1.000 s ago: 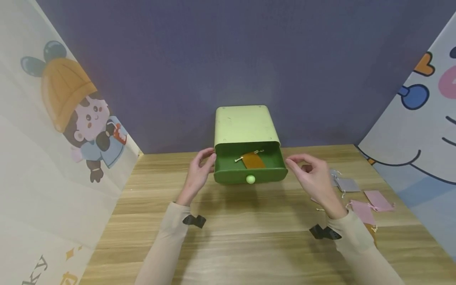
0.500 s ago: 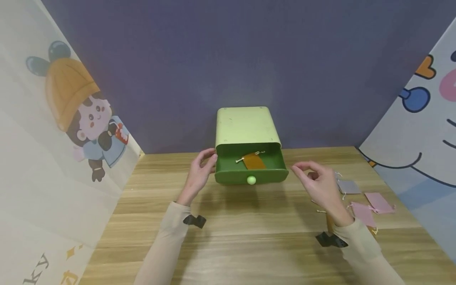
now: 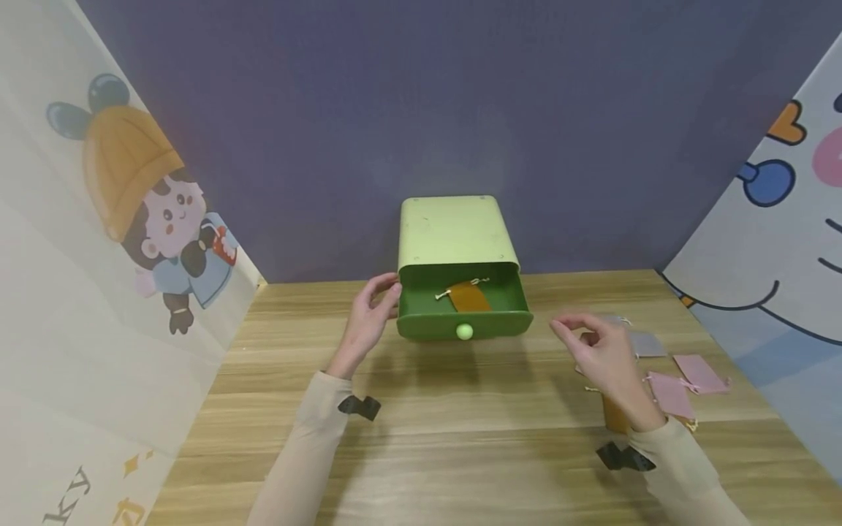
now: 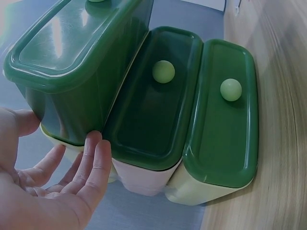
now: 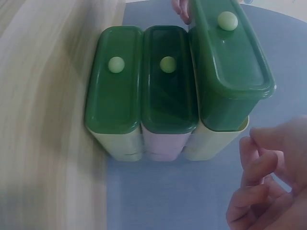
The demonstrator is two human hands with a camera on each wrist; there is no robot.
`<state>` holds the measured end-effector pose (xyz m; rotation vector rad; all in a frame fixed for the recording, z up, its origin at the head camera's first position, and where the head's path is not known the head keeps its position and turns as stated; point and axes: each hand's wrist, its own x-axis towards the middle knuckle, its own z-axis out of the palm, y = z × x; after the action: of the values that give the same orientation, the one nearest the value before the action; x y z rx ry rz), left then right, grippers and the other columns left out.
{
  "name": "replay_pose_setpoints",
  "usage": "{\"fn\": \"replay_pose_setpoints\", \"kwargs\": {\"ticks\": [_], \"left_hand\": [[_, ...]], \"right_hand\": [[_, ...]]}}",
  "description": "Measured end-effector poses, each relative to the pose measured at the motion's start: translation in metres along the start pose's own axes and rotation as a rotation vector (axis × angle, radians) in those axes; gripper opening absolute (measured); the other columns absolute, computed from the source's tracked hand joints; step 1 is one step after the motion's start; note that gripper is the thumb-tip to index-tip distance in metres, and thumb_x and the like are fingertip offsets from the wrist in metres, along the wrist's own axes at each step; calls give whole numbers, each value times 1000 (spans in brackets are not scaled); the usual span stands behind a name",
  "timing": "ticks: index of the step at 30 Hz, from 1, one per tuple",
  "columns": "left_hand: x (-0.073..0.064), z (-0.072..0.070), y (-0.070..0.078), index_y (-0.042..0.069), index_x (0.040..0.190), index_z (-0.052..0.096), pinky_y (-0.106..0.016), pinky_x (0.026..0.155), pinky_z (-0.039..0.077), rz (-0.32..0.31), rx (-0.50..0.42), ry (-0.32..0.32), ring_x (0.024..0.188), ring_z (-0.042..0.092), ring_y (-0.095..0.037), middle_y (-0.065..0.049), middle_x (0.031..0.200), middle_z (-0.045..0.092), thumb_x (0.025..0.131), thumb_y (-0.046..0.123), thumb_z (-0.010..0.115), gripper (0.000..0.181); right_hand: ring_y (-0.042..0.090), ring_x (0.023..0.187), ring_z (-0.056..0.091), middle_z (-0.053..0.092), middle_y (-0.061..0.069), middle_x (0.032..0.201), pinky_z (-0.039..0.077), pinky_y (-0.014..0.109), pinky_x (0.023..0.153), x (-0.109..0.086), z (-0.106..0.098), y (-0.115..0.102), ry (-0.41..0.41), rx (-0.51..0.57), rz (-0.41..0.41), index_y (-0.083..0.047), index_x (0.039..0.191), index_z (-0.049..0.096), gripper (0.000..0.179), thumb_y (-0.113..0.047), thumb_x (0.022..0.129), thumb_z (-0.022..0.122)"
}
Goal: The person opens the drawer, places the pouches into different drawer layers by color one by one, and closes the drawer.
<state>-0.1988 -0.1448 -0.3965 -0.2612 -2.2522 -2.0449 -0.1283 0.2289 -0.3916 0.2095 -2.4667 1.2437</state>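
Observation:
A small drawer cabinet (image 3: 454, 230) with a pale yellow-green top stands against the back wall. Its top drawer (image 3: 421, 326), dark green with a round light knob (image 3: 464, 332), is pulled out. Inside lies a brown drawstring pouch (image 3: 470, 297) with cream cords. My left hand (image 3: 365, 321) touches the cabinet's left side, its relaxed fingers near the drawer's side in the left wrist view. My right hand (image 3: 605, 354) hovers off to the right of the drawer, fingers loosely curled and holding nothing. Two lower drawers, with green fronts (image 5: 115, 98), are shut in the wrist views.
On the table's right lie grey pouches (image 3: 647, 344), pink pouches (image 3: 702, 373) and a brown pouch (image 3: 615, 414), some partly hidden by my right hand and forearm. A purple-blue wall (image 3: 329, 146) rises behind; printed panels stand on both sides.
My right hand has drawn away from the drawer's right side, toward the right and nearer me, above the pouches. My left hand and the pulled-out drawer stay in place.

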Motion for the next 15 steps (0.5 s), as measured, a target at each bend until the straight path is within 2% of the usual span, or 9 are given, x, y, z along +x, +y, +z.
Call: {"fn": "replay_pose_setpoints", "kwargs": {"ticks": [6, 11, 15], "left_hand": [[0, 0, 0, 6, 153, 53, -33, 97, 65, -3, 1, -3, 126, 66, -41, -17, 152, 56, 111, 27, 59, 47], [0, 0, -1, 6, 152, 53, -33, 97, 65, -3, 0, 3, 125, 66, -40, -17, 152, 57, 111, 27, 59, 47], [0, 0, 0, 5, 152, 53, -33, 97, 65, -2, -2, 2, 125, 66, -41, -18, 152, 57, 111, 27, 59, 47]], "right_hand": [[6, 44, 51, 76, 15, 108, 40, 25, 37, -8, -2, 10, -19, -39, 43, -7, 113, 79, 26, -31, 104, 72], [4, 55, 63, 76, 16, 108, 46, 24, 41, -13, -3, 19, -25, -66, 57, -7, 115, 78, 29, -33, 105, 70], [2, 60, 66, 77, 17, 108, 47, 23, 42, -17, -4, 25, -28, -87, 68, -6, 116, 77, 30, -33, 105, 70]]}}
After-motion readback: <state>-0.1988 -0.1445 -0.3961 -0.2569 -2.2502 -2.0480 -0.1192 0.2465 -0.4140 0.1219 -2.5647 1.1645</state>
